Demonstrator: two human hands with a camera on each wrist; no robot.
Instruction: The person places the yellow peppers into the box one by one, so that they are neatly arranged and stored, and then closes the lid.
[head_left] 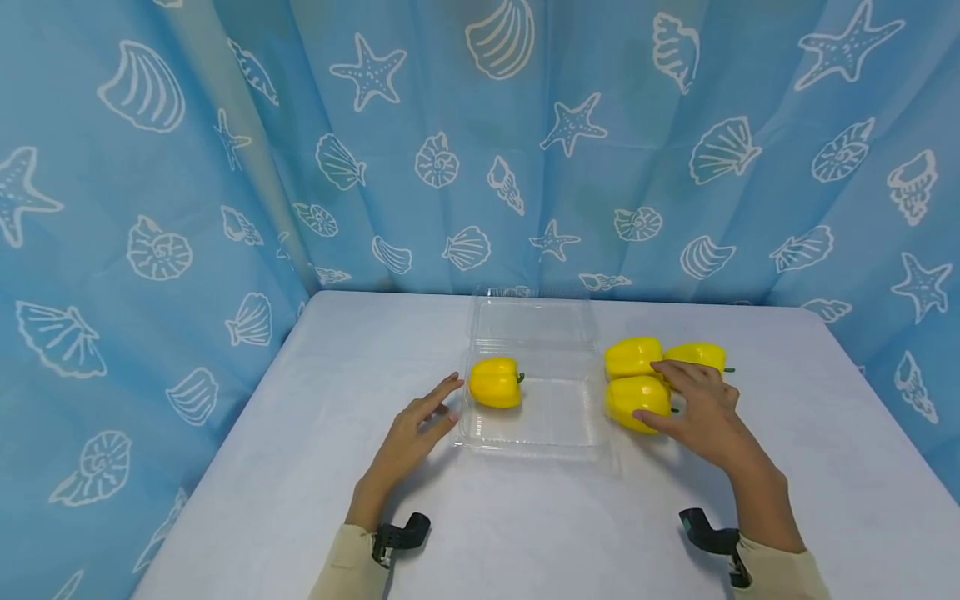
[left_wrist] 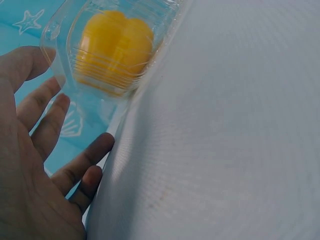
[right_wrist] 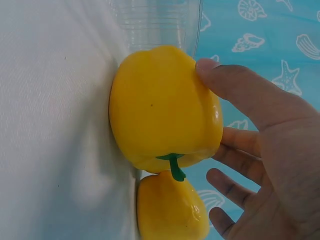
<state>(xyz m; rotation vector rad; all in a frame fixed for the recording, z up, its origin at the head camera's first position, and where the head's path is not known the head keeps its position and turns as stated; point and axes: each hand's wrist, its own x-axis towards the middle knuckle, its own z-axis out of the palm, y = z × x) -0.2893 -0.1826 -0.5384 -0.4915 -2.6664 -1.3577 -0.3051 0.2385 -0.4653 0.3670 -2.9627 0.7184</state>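
Observation:
A clear plastic clamshell container point(head_left: 547, 417) lies with its lid folded back. One yellow bell pepper point(head_left: 495, 383) sits inside its base at the left. My left hand point(head_left: 408, 437) is beside the container's left wall, fingers loosely extended, with fingertips right at the clear edge in the left wrist view. To the right of the container, my right hand point(head_left: 705, 412) holds the nearest yellow bell pepper point(right_wrist: 162, 107) between thumb and fingers. Its green stem points toward my palm side. Some of the right fingers are hidden behind this pepper.
Behind the held pepper are two more yellow bell peppers, one at the left point(head_left: 632, 357) and one at the right point(head_left: 697, 354). The container's lid point(head_left: 532, 321) reaches toward the back edge of the white table point(head_left: 360, 350). A blue shell-patterned curtain point(head_left: 450, 150) hangs behind.

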